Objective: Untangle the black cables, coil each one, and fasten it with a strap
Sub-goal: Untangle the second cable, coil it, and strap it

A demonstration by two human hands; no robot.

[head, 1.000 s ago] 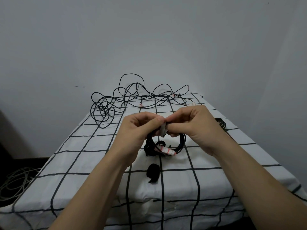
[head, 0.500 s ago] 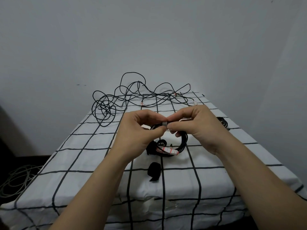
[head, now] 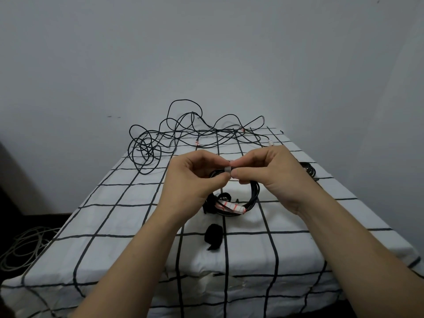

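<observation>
1. Left hand (head: pixel 195 180): raised above the table (head: pixel 110 228). Its grip is closed, with thumb and forefinger pinching the pale strap (head: pixel 227 169).
2. Right hand (head: pixel 273 177): opposite the left, fingertips almost meeting it. Its grip is likewise closed, thumb and forefinger pinching the coiled cable (head: pixel 255 193) just beside the strap and touching it.
3. Coiled cable: a small black ring of several turns. It hangs from both hands over the middle of the table, its lower arc at or just above the cloth; contact cannot be told. The pale strap wraps its top.
4. Label (head: pixel 231 206): a white tag with red stripes, lying along the bottom of the coil.
5. Black wad (head: pixel 212 203): dark strap-like material against the lower left of the coil, partly hidden by the left wrist.
6. Rolled black strap (head: pixel 213 237): lies loose on the cloth, near the coil on the side closer to the viewer, apart from it.
7. Tangled cables (head: pixel 181 134): loose black loops spread across the far end of the table, against the wall (head: pixel 206 53).
8. Second coil (head: pixel 308 169): a black bundle on the right side of the table, behind the right hand.
9. Pale cables (head: pixel 20 246): loops on the floor to the left of the table.
</observation>
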